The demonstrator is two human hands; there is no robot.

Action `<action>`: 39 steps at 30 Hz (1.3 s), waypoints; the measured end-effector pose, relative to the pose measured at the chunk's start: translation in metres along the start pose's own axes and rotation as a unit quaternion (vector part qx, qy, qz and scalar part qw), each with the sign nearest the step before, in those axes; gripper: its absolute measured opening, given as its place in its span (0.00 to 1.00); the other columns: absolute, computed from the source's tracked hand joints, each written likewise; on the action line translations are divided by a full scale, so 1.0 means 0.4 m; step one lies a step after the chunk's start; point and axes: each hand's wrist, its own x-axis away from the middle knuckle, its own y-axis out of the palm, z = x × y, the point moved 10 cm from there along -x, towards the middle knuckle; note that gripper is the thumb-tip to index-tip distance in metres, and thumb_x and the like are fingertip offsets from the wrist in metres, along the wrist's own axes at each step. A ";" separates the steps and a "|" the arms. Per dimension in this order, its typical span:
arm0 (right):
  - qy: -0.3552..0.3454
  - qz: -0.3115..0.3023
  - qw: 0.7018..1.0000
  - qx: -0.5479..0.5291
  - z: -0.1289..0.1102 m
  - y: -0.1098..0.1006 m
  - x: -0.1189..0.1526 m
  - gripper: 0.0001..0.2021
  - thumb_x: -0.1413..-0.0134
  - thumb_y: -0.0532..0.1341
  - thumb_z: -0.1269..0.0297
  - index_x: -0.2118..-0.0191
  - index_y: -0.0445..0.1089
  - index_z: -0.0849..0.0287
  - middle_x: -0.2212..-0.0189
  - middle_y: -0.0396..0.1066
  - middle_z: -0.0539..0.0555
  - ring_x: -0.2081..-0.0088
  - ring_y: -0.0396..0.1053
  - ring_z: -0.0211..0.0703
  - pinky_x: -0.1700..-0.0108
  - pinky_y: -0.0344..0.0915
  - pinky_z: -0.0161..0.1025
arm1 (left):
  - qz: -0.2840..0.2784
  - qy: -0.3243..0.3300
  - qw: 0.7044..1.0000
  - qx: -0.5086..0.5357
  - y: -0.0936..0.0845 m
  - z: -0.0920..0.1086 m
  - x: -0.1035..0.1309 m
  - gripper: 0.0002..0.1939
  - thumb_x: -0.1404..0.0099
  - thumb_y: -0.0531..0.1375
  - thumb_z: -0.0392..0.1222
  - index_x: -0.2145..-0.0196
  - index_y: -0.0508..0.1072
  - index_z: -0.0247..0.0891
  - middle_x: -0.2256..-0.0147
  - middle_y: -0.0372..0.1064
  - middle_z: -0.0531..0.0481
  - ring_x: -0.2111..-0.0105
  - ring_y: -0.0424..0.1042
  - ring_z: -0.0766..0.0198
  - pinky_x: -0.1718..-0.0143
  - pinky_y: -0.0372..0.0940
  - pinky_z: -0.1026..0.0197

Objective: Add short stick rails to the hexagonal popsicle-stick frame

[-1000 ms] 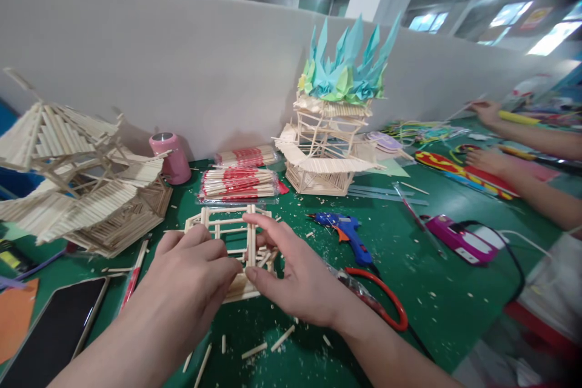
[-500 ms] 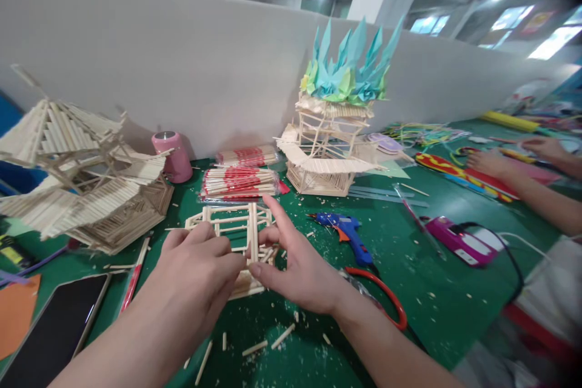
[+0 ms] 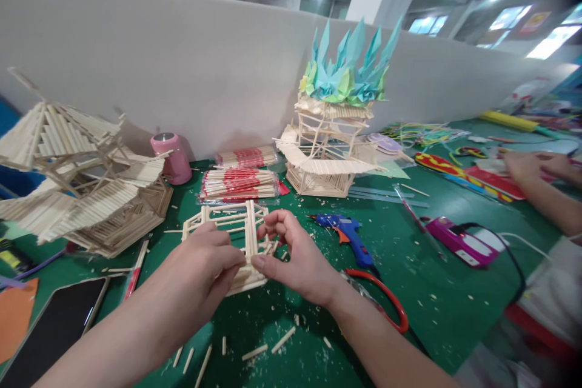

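On the counter (image 3: pixel 409 291), the left hand (image 3: pixel 204 264) is grasping a stick frame (image 3: pixel 250 233); the right hand (image 3: pixel 297 259) is curling against it, grip unclear to me. Around it, stick packets (image 3: pixel 239 184) are crowding twelve o'clock, a glue gun (image 3: pixel 350 232) three, cut sticks (image 3: pixel 283 340) six.

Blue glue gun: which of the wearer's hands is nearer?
Right. The right hand is left of the blue glue gun; the left hand is farther left, at the stick frame.
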 end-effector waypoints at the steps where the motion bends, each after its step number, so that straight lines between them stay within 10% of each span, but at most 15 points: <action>1: -0.003 0.003 1.000 -0.001 -0.001 -0.003 0.000 0.21 0.58 0.65 0.64 0.59 0.55 0.57 0.62 0.64 0.52 0.60 0.63 0.42 0.58 0.60 0.42 | 0.001 -0.001 1.000 0.001 -0.001 0.001 -0.001 0.15 0.39 0.50 0.29 0.74 0.76 0.34 0.77 0.65 0.47 0.72 0.62 0.60 0.73 0.59 0.60; 39: 0.110 -0.158 0.970 -0.150 -0.006 0.066 -0.015 0.19 0.60 0.64 0.70 0.59 0.60 0.59 0.65 0.64 0.50 0.63 0.64 0.40 0.67 0.63 0.36 | 0.006 0.007 1.000 -0.019 -0.008 0.014 -0.003 0.15 0.40 0.50 0.30 0.75 0.76 0.36 0.76 0.69 0.47 0.73 0.64 0.60 0.72 0.61 0.59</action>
